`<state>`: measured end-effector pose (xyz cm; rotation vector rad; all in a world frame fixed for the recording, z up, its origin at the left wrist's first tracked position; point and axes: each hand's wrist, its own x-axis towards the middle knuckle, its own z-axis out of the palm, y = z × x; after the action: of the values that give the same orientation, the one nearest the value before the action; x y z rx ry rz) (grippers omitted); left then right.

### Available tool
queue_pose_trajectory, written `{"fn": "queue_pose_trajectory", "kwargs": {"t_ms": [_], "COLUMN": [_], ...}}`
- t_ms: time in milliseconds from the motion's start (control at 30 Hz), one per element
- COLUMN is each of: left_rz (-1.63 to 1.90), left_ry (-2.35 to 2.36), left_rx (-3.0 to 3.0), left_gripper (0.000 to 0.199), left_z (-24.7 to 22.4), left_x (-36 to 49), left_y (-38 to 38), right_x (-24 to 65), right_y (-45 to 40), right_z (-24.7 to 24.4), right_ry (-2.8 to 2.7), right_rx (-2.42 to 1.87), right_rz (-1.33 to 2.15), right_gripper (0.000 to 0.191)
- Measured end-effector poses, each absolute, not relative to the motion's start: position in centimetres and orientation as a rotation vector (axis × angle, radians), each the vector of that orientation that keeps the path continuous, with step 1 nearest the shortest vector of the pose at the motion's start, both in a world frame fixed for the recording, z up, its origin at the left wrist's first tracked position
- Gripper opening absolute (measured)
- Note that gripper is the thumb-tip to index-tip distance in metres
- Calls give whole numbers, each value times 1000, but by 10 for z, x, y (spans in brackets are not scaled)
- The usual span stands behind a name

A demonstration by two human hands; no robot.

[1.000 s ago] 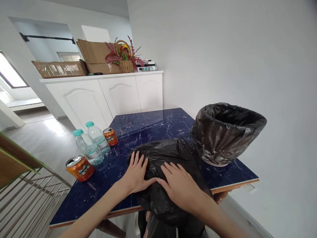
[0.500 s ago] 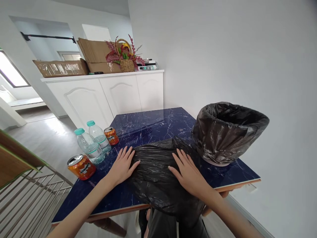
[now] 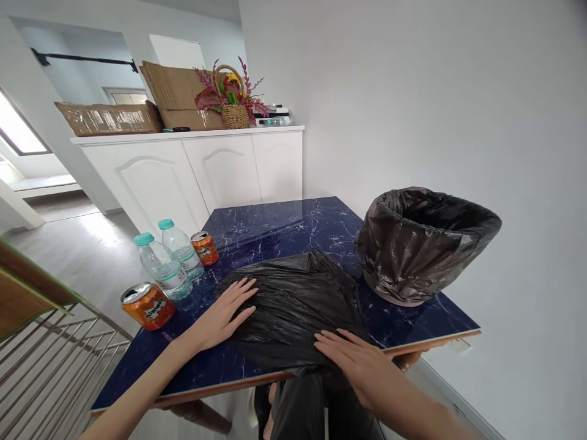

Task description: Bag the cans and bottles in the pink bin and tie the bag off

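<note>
A black plastic bag lies spread and wrinkled on the blue marbled table, its near part hanging over the front edge. My left hand rests flat on the bag's left side, fingers apart. On the bag's lower right part lies my right hand, open, with its fingers stretched out to the left. A bin lined with a black bag stands at the table's right side.
Along the left edge stand two orange cans and two clear bottles with teal caps. Behind is a white cabinet with cardboard boxes and a flower basket. A metal rack is at the left.
My right hand has moved down toward the front edge. The bag now reaches further left under my left hand, and less of it hangs over the edge.
</note>
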<state>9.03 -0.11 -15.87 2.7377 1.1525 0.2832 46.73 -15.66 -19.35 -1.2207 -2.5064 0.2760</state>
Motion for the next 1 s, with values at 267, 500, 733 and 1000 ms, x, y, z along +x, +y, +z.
{"fn": "queue_pose_trajectory", "kwargs": {"t_ms": [267, 500, 733, 1000], "left_rz": [312, 738, 996, 286], "left_ry": [899, 1395, 1431, 1108], "left_rx": [2758, 2286, 2674, 3023], "left_gripper": [57, 33, 57, 69], "left_z": [-143, -148, -139, -160], "left_x": [78, 100, 125, 107], "left_y": [-44, -53, -58, -46], "right_x": [512, 452, 376, 400], "right_y": [-154, -130, -98, -3], "right_z": [-116, -72, -109, -174], "right_ry": [-2034, -1600, -2240, -2477], "right_rx": [-1401, -1277, -1038, -1244], "right_rz": [476, -270, -191, 322], "right_gripper": [43, 51, 54, 74]}}
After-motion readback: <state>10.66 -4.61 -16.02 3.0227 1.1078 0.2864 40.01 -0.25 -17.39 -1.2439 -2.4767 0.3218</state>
